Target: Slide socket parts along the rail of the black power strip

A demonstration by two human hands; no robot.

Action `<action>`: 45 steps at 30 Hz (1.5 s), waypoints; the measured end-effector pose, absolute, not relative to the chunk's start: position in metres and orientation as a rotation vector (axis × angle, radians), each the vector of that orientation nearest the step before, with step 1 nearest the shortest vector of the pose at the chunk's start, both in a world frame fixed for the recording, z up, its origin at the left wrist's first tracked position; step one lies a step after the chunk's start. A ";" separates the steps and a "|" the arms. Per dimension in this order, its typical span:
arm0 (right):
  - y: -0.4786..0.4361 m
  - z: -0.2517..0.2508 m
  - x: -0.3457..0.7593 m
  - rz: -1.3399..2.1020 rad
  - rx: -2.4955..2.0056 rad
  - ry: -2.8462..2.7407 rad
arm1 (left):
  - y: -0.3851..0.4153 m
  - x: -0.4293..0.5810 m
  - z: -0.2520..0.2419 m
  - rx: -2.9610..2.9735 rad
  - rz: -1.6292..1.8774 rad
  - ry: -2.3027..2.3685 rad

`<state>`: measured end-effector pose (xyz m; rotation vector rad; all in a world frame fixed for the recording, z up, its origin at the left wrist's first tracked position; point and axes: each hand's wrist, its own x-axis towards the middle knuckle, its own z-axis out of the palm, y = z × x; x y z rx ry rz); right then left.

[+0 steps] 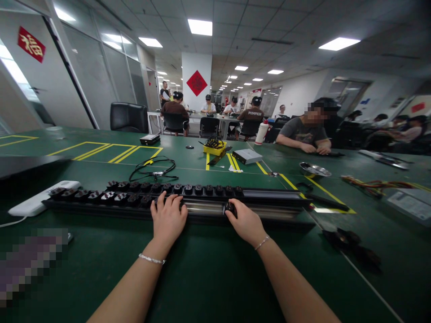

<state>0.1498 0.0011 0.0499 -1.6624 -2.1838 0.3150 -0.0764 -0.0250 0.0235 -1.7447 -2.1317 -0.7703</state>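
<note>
Across the green table lie two long black rails side by side, the back rail (272, 194) and the front rail (204, 207). Small black socket-like modules (131, 198) line the left part of the front rail, some with lighter tops. My left hand (169, 220) lies over the end of that row, fingers stretched and spread, hiding what is under the fingertips. Farther right, my right hand (247, 222) pinches a single black module (229, 207) between thumb and fingers at the front rail. A bare shiny metal stretch shows between my hands.
A white power strip (43, 197) sits left of the rails, with a blurred-out flat object (30, 260) nearer. Behind are a black cable (153, 168), a yellow box (214, 148) and a grey box (247, 156). A person (306, 130) sits at the far right side.
</note>
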 end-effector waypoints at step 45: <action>0.002 0.050 0.145 0.280 -1.729 -2.124 | -0.024 -0.078 0.025 -1.758 -0.754 -2.156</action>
